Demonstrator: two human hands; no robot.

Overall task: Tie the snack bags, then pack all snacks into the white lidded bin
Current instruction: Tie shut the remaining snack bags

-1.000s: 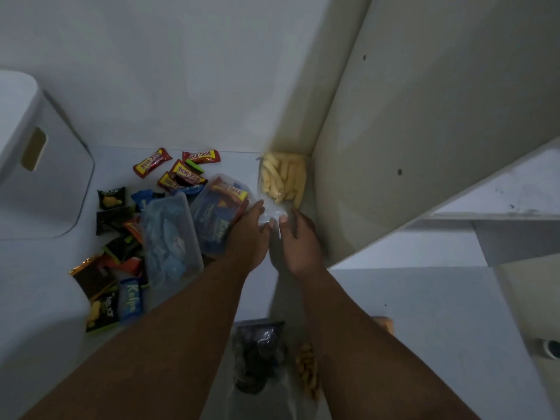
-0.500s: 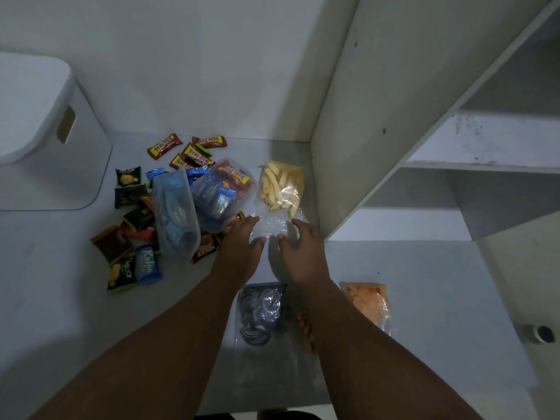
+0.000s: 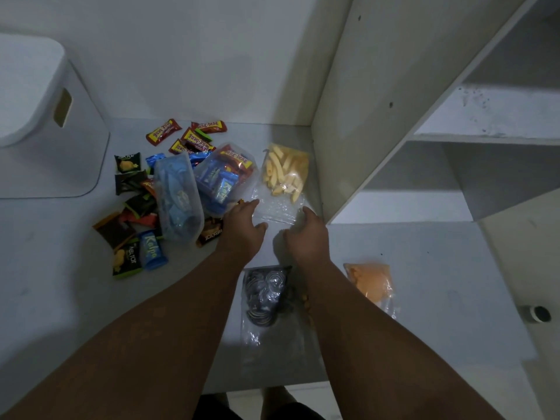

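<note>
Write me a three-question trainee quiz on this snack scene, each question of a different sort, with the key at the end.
1. True or false: the white lidded plastic bin has its lid on.
2. Where is the clear plastic bag of pale yellow stick snacks? A. inside the bin. B. on the grey surface, just beyond the left hand and right hand. C. on a shelf.
3. Fill in: the loose wrapped snack bars lie to the ____ of both hands.

Key: 1 true; 2 B; 3 left.
</note>
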